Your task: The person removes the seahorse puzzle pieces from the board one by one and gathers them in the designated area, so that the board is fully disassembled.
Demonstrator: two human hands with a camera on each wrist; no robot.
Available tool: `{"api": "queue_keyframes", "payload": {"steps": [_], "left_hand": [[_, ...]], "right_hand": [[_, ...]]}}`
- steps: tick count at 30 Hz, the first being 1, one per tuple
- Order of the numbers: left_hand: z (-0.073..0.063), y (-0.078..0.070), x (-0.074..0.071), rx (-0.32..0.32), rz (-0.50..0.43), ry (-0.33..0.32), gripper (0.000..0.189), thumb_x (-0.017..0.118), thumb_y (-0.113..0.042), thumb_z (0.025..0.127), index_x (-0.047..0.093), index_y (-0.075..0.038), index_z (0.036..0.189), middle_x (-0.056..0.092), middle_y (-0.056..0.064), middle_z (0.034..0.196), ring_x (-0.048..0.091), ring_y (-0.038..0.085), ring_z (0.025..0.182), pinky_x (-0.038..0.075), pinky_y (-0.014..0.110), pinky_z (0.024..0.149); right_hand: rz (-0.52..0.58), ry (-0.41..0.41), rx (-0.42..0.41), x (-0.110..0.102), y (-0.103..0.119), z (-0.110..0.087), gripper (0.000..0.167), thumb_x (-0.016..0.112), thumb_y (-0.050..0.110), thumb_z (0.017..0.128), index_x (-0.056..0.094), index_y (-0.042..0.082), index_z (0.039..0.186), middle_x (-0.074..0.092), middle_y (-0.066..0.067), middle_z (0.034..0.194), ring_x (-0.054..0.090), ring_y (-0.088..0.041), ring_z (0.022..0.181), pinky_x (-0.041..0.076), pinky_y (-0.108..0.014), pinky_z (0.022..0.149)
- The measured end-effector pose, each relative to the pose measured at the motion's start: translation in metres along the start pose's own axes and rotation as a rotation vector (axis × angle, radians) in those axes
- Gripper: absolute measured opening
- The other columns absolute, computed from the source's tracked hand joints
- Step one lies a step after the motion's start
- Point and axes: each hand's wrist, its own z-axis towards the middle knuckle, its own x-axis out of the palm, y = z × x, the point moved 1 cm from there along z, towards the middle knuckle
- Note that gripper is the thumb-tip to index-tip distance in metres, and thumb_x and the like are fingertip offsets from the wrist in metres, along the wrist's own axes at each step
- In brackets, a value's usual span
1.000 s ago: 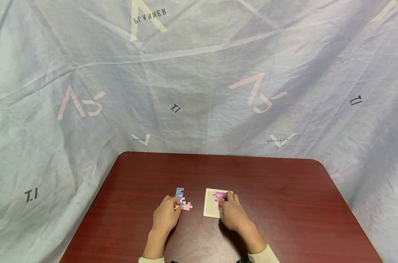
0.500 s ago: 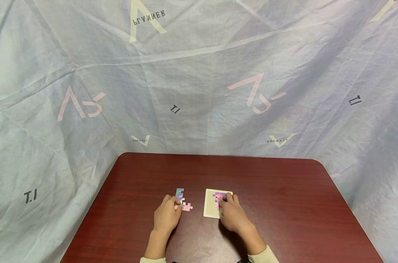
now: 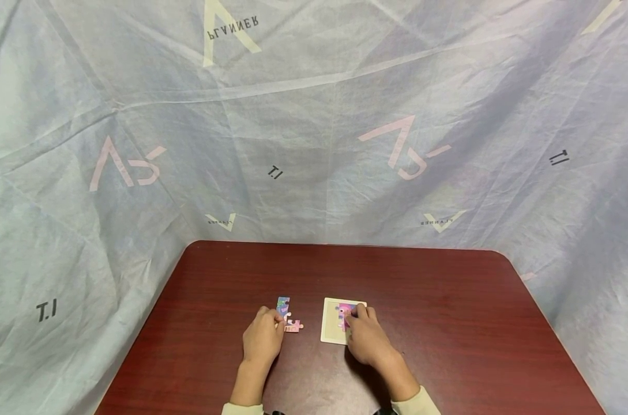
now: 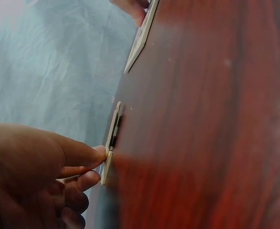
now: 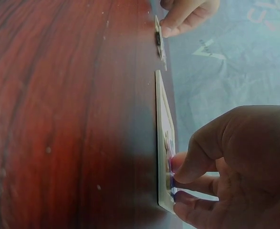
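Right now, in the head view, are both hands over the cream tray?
No, only the right hand is over the tray; the left hand is at puzzle pieces left of it.

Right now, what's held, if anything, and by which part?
The left hand pinches a flat, multicoloured jigsaw section by its near-left corner. The right hand touches a flat pink jigsaw section; gripping can't be told.

Tabletop [image 3: 422,294]: glossy, smooth, wood-grained. Tray [image 3: 331,329], puzzle pieces [image 3: 294,327]: wood-like edges. Backdrop [image 3: 293,127]: matt, creased cloth.
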Motion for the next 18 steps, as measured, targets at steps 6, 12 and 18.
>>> {"api": "queue_keyframes", "payload": {"steps": [6,12,18], "left_hand": [[0.0003,-0.0002,0.0015,-0.003,0.008,0.004,0.012,0.081,-0.014,0.088,0.070,-0.015,0.084,0.065,0.004,0.092,0.073,0.025,0.077,0.057,0.048,0.066],[0.0014,-0.0012,0.0008,0.001,0.013,-0.007,0.011,0.080,-0.013,0.089,0.070,-0.014,0.084,0.065,0.004,0.092,0.073,0.026,0.075,0.057,0.048,0.064],[0.0010,-0.0022,-0.0017,0.007,0.001,0.010,0.010,0.080,-0.013,0.091,0.072,-0.013,0.084,0.065,0.004,0.091,0.072,0.026,0.072,0.057,0.047,0.064]], "right_hand": [[0.005,0.032,0.015,-0.0014,0.0003,0.0001,0.037,0.064,-0.002,0.088,0.073,-0.007,0.123,0.061,-0.020,0.124,0.054,-0.039,0.114,0.050,-0.052,0.101],[0.001,0.045,0.019,-0.0028,0.0009,0.0004,0.037,0.064,-0.001,0.089,0.073,-0.007,0.124,0.060,-0.019,0.124,0.053,-0.039,0.115,0.050,-0.052,0.102],[-0.009,0.041,0.011,-0.0017,0.0005,0.0003,0.035,0.065,-0.001,0.089,0.073,-0.007,0.122,0.060,-0.020,0.123,0.054,-0.039,0.114,0.050,-0.052,0.102]]}}
